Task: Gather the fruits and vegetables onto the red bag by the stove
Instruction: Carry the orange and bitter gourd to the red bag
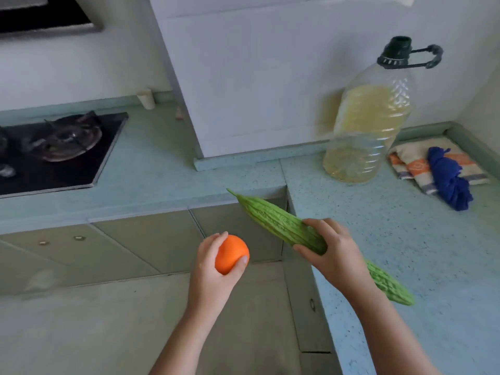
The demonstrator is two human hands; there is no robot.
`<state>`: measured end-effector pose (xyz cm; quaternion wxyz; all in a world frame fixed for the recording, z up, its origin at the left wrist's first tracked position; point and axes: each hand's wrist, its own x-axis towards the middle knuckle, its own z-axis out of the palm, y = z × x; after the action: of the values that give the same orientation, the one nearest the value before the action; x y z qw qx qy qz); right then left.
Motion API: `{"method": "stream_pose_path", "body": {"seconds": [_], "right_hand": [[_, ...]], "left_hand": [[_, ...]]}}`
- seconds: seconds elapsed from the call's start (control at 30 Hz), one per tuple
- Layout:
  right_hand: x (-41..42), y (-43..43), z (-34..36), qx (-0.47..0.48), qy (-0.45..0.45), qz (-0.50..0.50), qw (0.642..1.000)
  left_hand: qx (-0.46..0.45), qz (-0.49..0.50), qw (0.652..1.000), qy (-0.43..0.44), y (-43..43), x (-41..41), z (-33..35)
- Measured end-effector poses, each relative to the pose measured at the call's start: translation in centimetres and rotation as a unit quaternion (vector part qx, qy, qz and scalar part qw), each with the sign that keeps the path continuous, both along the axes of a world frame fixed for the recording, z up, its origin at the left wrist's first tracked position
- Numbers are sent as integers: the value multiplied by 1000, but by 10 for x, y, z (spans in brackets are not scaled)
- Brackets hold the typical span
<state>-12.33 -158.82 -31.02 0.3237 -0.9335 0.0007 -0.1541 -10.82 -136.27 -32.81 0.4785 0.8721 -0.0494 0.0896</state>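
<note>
Left hand [213, 262]: closed around the orange [231, 254], carried off the worktop [405, 239], right of the stove [59, 152].
Right hand [332, 255]: gripping the bitter gourd [278, 224] mid-length, likely for balance, tip toward the stove.
Red bag: out of view.
Open room: bare worktop beside the stove; the corner edge lies between.

Orange [230, 253] and bitter gourd [273, 220] in hands

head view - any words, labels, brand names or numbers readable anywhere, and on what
None can be read.
Oil bottle: no label shows on the side in view.
Striped cloth: an orange patch with a pale mark, too blurred to read as text.
Orange, bitter gourd, stove: no text shows.
</note>
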Motion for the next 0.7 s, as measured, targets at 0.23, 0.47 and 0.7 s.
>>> {"method": "stream_pose_path", "body": {"seconds": [0.23,0.47,0.7], "right_hand": [[23,75,22,-12,-31,81,996],[33,160,31,-29,-34,145,988],[51,269,37,-38,-24,216,975]], "left_hand": [[6,100,995,-18,70,-15,15],[-14,177,984,-29,146,-27,20],[-37,241,969,-47,238,-45,25]]}}
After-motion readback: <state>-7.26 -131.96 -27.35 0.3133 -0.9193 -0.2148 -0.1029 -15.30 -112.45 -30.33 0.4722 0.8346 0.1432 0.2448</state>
